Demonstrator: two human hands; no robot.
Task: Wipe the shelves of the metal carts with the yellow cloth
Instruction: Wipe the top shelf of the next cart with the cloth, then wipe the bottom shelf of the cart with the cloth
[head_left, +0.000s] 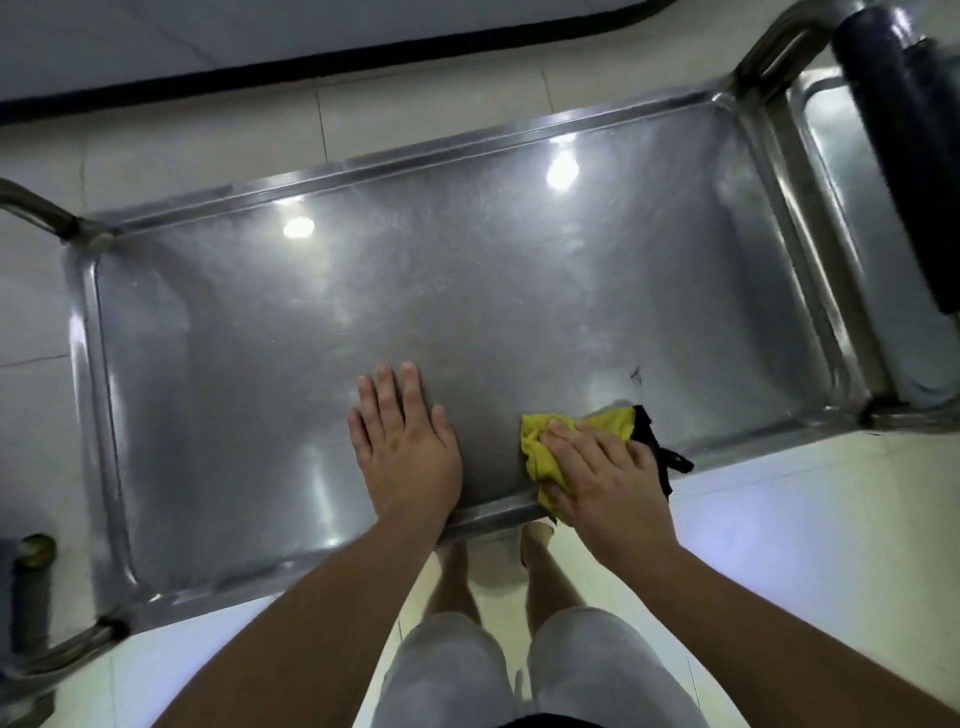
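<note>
Yellow cloth (545, 457) lies bunched under the right hand (608, 488) at the near edge of the cart shelf (467, 291), right of the middle — the fingers (566, 441) are spread and only a little bent, pressing it flat on the metal. The left hand (410, 457) rests just beside it, palm down, fingers straight and holding nothing. The shelf runs long from left to right, and most of its bare surface lies away from the cloth, ahead and to the left — so I judge the next stroke should go that way.
</note>
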